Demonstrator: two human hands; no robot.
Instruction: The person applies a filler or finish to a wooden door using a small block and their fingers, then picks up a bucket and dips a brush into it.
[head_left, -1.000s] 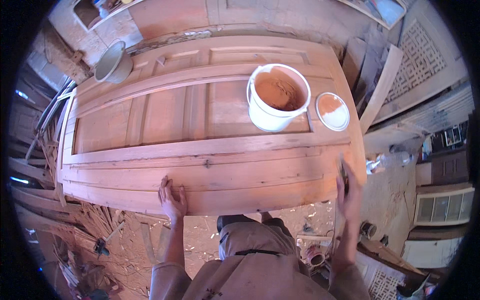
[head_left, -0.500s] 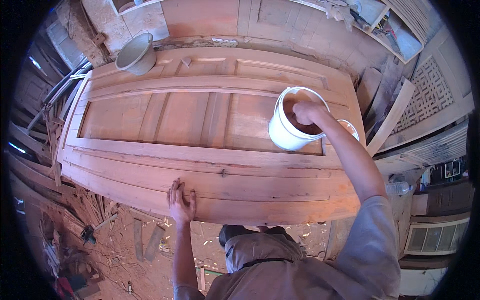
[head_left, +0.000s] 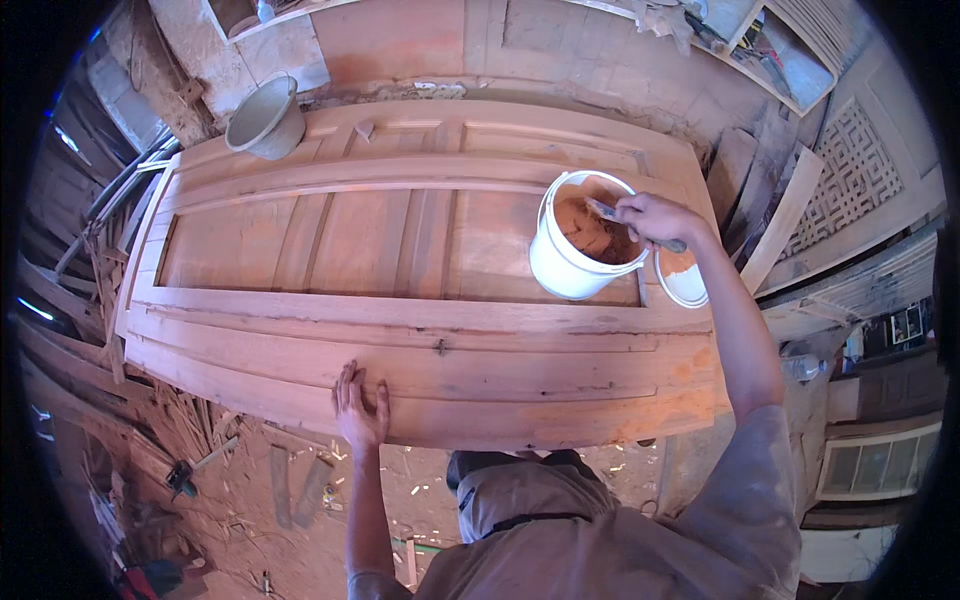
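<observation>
A white bucket [head_left: 573, 267] with orange-brown paste [head_left: 588, 228] inside stands on a wooden panelled door [head_left: 500, 372]. My right hand [head_left: 657, 218] is closed round the handle of a putty knife [head_left: 603, 210], just over the bucket's right rim. The blade points left above the paste; whether paste clings to it I cannot make out. Beside the bucket on the right lies a round white lid [head_left: 683, 283] smeared with orange. On the door's near edge my left hand [head_left: 361, 408] rests flat, fingers a little apart, holding nothing.
A grey bucket [head_left: 265, 120] sits on the door's far left corner, with a small thin piece [head_left: 365, 130] near it. Boards [head_left: 785, 215] and a lattice panel [head_left: 850, 178] lean at the right. Wood scraps and a power tool [head_left: 181, 478] lie on the floor at left.
My right hand has risen out of the bucket and shifted right, bringing the putty knife into sight. More of the lid shows. My left hand stays in place.
</observation>
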